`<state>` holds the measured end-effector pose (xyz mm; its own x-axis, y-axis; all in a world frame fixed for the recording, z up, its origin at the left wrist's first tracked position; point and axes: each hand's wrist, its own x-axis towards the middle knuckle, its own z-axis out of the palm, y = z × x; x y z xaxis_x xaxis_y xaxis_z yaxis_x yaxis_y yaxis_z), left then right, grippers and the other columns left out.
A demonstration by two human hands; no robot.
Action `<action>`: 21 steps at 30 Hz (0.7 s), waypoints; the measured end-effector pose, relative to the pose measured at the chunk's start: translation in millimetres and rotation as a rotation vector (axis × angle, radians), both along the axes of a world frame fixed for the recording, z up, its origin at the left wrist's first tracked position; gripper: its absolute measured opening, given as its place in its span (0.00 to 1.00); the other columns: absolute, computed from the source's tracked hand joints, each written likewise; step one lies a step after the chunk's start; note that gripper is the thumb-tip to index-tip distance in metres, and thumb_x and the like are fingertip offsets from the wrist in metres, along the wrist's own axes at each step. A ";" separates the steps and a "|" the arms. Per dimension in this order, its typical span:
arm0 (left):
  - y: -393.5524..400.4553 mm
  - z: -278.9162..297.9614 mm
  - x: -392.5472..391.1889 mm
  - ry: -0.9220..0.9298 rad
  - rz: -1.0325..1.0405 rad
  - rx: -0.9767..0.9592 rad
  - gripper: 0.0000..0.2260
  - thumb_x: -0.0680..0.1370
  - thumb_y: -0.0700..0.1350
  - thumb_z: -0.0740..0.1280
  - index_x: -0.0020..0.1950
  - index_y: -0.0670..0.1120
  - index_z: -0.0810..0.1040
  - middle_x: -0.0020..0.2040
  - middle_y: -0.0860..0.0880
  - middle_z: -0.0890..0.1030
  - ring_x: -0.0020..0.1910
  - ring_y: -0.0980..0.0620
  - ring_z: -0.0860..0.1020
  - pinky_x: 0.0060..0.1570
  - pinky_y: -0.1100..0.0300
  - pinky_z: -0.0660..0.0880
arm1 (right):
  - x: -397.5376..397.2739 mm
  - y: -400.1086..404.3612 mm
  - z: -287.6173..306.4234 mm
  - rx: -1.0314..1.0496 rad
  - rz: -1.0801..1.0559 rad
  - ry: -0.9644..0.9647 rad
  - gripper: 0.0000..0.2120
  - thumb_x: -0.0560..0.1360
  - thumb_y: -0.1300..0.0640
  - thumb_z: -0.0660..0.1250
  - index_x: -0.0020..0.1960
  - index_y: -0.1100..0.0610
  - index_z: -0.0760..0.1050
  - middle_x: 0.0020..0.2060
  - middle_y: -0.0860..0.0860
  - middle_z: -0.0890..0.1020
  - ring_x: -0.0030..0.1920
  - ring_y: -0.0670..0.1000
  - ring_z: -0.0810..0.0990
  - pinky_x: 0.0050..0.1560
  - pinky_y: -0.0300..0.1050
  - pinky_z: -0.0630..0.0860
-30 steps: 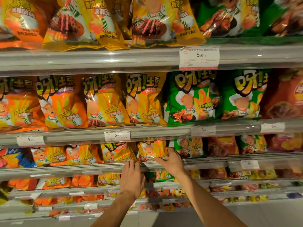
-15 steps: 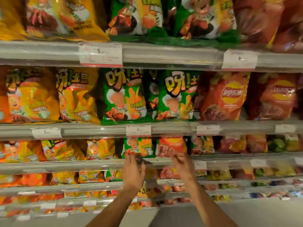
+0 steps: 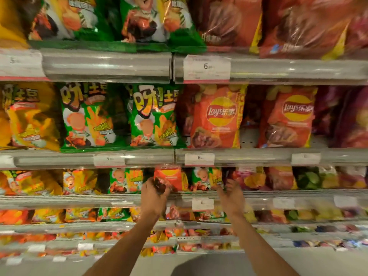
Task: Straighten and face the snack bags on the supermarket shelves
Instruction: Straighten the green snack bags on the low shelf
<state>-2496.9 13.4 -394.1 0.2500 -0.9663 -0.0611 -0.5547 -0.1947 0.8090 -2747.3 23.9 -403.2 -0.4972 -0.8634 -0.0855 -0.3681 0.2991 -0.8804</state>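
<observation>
Snack bags fill every tier; ours is a small red-orange foil crisp bag (image 3: pixel 169 177) on the third shelf down, standing among green ones. Our left hand (image 3: pixel 154 193) grips its lower left corner, fingers curled round the foil. Our right hand (image 3: pixel 231 196) reaches to the shelf lip beside a small green foil bag (image 3: pixel 206 178); blur keeps us from telling whether it holds anything. A clear plastic price rail (image 3: pixel 119 201) runs across the bag bottoms. Directly above, the white price tag marked 6 (image 3: pixel 199 159) and a large orange Lay's bag (image 3: pixel 216 118).
</observation>
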 end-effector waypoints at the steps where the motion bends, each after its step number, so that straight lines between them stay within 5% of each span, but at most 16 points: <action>1: -5.3 1.1 -1.1 0.044 -0.010 0.020 0.29 0.74 0.55 0.74 0.67 0.39 0.71 0.61 0.39 0.75 0.62 0.39 0.74 0.63 0.45 0.73 | -2.6 -3.8 2.1 0.027 0.055 0.016 0.27 0.74 0.51 0.77 0.66 0.63 0.73 0.53 0.56 0.82 0.56 0.59 0.81 0.51 0.49 0.77; 5: -25.5 3.8 -1.9 0.131 -0.031 0.050 0.41 0.66 0.55 0.81 0.72 0.41 0.66 0.63 0.44 0.75 0.63 0.44 0.75 0.64 0.49 0.74 | -10.1 -24.0 5.8 0.110 0.206 0.006 0.43 0.70 0.44 0.79 0.76 0.61 0.64 0.69 0.55 0.77 0.69 0.59 0.76 0.66 0.53 0.75; 11: -60.0 -4.0 7.4 0.226 -0.080 0.124 0.33 0.63 0.50 0.84 0.60 0.40 0.72 0.50 0.39 0.84 0.48 0.40 0.83 0.52 0.41 0.80 | -13.3 -62.6 1.1 0.252 0.349 0.047 0.57 0.67 0.36 0.78 0.81 0.59 0.50 0.73 0.58 0.72 0.72 0.60 0.72 0.66 0.47 0.72; 21: -76.6 -6.0 9.8 0.385 -0.124 0.159 0.20 0.67 0.40 0.81 0.54 0.44 0.78 0.46 0.50 0.83 0.44 0.54 0.82 0.40 0.63 0.78 | -9.6 -80.5 -6.8 0.236 0.359 -0.052 0.51 0.63 0.46 0.84 0.78 0.56 0.61 0.73 0.55 0.72 0.74 0.55 0.69 0.72 0.46 0.68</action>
<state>-2487.0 -63.2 -400.1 0.0626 -0.9587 -0.2776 -0.2451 -0.2844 0.9268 -2757.0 -56.6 -410.0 -0.1587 -0.9347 -0.3181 -0.4424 0.3554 -0.8234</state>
